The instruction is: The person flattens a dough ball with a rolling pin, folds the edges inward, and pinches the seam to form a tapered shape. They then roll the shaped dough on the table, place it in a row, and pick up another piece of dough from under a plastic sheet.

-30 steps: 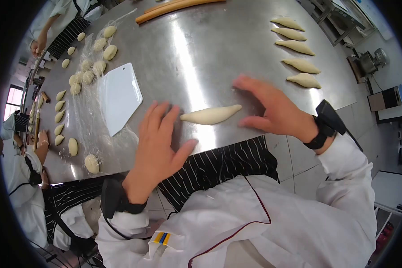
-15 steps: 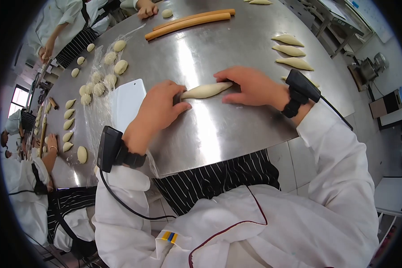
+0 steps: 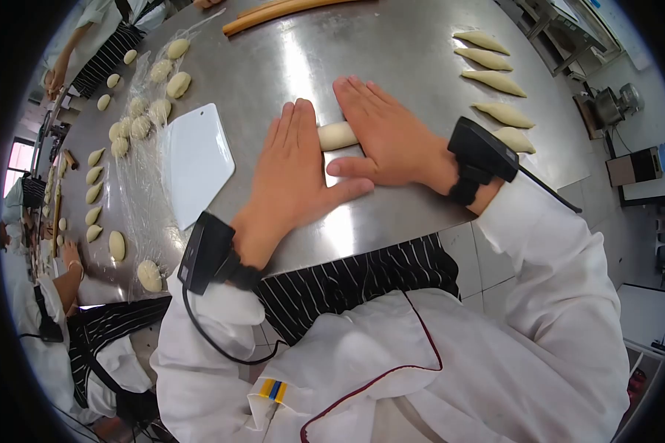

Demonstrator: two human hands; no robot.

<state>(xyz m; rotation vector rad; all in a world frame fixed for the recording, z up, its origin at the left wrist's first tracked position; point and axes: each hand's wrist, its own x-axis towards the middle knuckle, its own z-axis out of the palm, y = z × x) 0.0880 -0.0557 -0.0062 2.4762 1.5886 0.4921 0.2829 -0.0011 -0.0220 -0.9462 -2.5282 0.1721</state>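
Note:
A pale piece of dough (image 3: 338, 136) lies on the steel table between my hands, only its thick middle showing. My left hand (image 3: 292, 166) rests flat over its left end, fingers stretched forward and thumb pointing right. Over the right end lies my right hand (image 3: 384, 136), also flat, with the fingers angled forward and the thumb turned toward my left hand. Both palms hide the dough's ends. To the left of my left hand is a white dough scraper (image 3: 198, 162).
Several spindle-shaped dough pieces (image 3: 493, 80) lie in a column at the right. Round dough balls (image 3: 140, 127) sit on and around plastic film (image 3: 137, 192) at the left. Wooden rolling pins (image 3: 288, 12) lie at the far side. A co-worker's hand (image 3: 72, 258) is at the left edge.
My hands have gone from holding the dough's tips with curled fingers to lying flat over its ends, fingers extended. The camera view has shifted, and a dough ball now shows at lower left.

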